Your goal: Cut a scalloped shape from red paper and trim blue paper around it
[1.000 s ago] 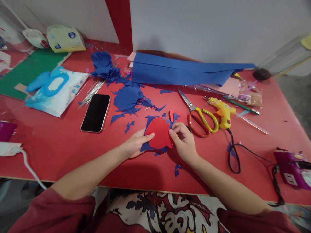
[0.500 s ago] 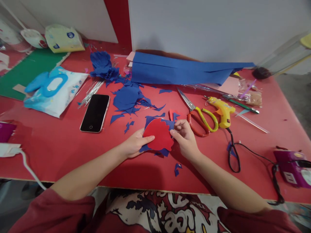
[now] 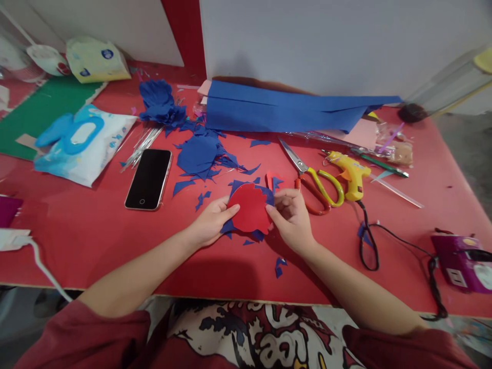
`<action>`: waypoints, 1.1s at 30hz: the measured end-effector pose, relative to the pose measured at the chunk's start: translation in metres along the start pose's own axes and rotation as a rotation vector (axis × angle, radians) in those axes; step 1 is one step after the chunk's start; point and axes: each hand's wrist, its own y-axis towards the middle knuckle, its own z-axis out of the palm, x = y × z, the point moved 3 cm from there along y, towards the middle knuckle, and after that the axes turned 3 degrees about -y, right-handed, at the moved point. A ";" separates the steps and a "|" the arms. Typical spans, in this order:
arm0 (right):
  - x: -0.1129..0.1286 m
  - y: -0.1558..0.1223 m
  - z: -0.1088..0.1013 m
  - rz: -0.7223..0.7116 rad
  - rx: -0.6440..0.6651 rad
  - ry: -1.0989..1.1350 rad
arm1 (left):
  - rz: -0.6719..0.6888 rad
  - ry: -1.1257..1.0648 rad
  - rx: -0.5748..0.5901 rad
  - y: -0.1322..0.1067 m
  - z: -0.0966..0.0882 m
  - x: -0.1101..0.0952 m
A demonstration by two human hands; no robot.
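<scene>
Between my two hands is a red paper cutout (image 3: pixel 250 209), rounded on the left with a jagged right edge. It lies on top of blue paper (image 3: pixel 227 227) whose corners stick out around it. My left hand (image 3: pixel 212 220) pinches both at the left side, thumb on the red face. My right hand (image 3: pixel 291 218) grips the right edge, thumb on top and fingers curled behind. Scissors (image 3: pixel 307 171) with one red and one yellow handle lie open just beyond my right hand. Small blue scraps (image 3: pixel 280 266) are strewn on the red tabletop nearby.
Ahead lie cut blue paper pieces (image 3: pixel 198 154), a crumpled blue paper flower (image 3: pixel 159 102) and a large blue sheet (image 3: pixel 284 107). A phone (image 3: pixel 148 179) and wipes pack (image 3: pixel 84 141) are to the left. A yellow glue gun (image 3: pixel 351 174) with its black cord lies right, near a purple box (image 3: pixel 461 261).
The red cutout has turned a little and sits flatter over the blue paper. Both hands keep hold, with slight finger shifts. The view has shifted slightly.
</scene>
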 end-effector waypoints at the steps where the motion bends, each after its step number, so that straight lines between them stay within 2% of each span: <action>1: 0.001 0.000 -0.001 -0.043 -0.004 -0.038 | 0.012 0.011 -0.003 0.001 -0.001 0.000; 4: 0.006 -0.001 -0.004 -0.188 -0.043 -0.155 | 0.044 0.028 -0.006 0.002 -0.003 0.001; 6: 0.009 -0.001 -0.004 -0.210 -0.052 -0.192 | 0.062 0.032 -0.003 0.002 -0.003 0.001; 11: 0.010 0.003 -0.005 -0.024 -0.067 -0.155 | 0.083 0.034 -0.006 0.001 -0.002 -0.001; 16: 0.007 0.004 -0.004 0.104 -0.001 -0.065 | 0.073 0.021 0.019 0.001 -0.002 0.001; 23: 0.006 0.002 -0.002 0.134 0.055 -0.081 | 0.066 0.009 0.028 -0.001 0.000 -0.001; 29: 0.005 0.000 -0.003 0.099 -0.046 -0.038 | -0.031 -0.106 0.029 -0.004 0.002 -0.004; 33: 0.001 -0.004 0.001 0.130 -0.061 0.015 | -0.078 -0.117 0.006 -0.006 0.001 -0.003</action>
